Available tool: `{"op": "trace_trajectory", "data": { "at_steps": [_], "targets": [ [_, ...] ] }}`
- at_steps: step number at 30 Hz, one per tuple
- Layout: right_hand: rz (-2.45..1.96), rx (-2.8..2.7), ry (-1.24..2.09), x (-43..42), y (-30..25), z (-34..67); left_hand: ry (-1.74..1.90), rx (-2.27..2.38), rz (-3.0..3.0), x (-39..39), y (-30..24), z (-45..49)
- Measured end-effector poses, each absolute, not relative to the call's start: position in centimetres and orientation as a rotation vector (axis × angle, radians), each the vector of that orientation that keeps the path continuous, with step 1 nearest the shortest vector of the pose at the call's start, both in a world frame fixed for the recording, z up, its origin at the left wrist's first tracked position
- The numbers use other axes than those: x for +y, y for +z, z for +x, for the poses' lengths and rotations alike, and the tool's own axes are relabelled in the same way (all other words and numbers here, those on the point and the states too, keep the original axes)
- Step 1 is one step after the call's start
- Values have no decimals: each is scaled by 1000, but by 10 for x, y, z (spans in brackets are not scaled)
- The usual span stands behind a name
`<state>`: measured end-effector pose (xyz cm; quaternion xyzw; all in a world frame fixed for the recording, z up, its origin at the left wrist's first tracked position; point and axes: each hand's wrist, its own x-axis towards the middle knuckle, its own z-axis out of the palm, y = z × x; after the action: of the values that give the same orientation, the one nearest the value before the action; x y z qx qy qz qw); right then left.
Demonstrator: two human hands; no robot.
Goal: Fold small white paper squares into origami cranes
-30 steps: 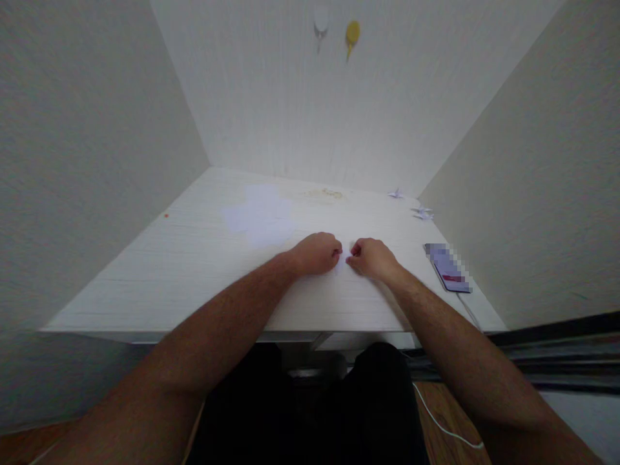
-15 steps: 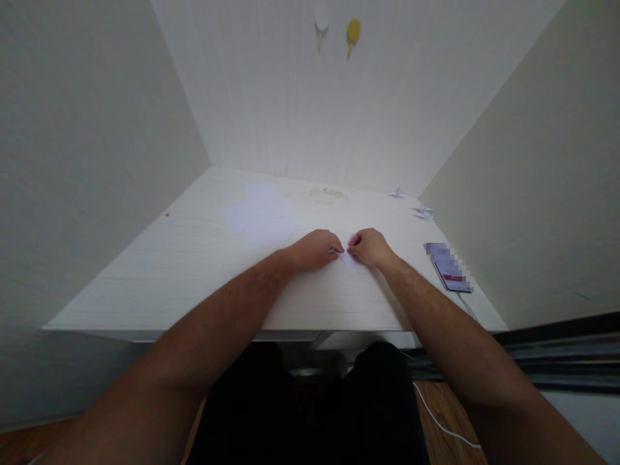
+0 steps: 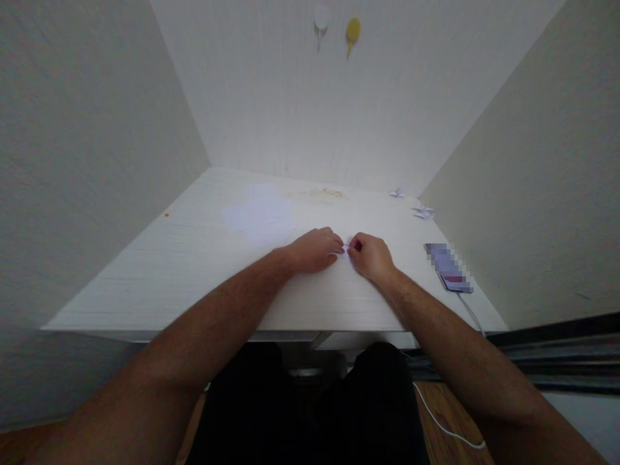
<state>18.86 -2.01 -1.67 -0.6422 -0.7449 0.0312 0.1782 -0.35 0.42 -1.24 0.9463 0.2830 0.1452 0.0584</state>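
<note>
A small piece of folded white paper [image 3: 345, 250] is between my hands over the middle of the white desk [image 3: 310, 303]. My left hand [image 3: 320, 249] pinches its left side with the fingertips. On the other side, the thumb and forefinger of my right hand [image 3: 369, 254] are closed on its right edge. Most of the paper is covered by my fingers, so its folded shape cannot be made out.
Loose white paper sheets [image 3: 261, 213] lie to the left. Several folded paper figures [image 3: 423, 212] stand at the back right. A phone [image 3: 448, 268] with a white cable [image 3: 469, 310] lies near the right wall. Two hooks, one yellow [image 3: 353, 30], are on the back wall.
The paper has turned between my fingers, and its point toward me no longer shows. My left fingers have stretched out further, and my right hand has shifted slightly toward me.
</note>
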Motion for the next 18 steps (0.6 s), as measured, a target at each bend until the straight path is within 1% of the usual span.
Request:
{"op": "trace_trajectory", "data": {
  "at_steps": [5,10,18],
  "targets": [
    [-1659,-2329,-76,-27,-20,193,361,891,2856,4,-13,-5],
    [-1539,-2468,-131,-30,-25,201,358,941,2823,4,-14,-6],
    [-1491,-2575,-220,-29,-26,203,372,905,2865,4,-15,-5]
  ]
}}
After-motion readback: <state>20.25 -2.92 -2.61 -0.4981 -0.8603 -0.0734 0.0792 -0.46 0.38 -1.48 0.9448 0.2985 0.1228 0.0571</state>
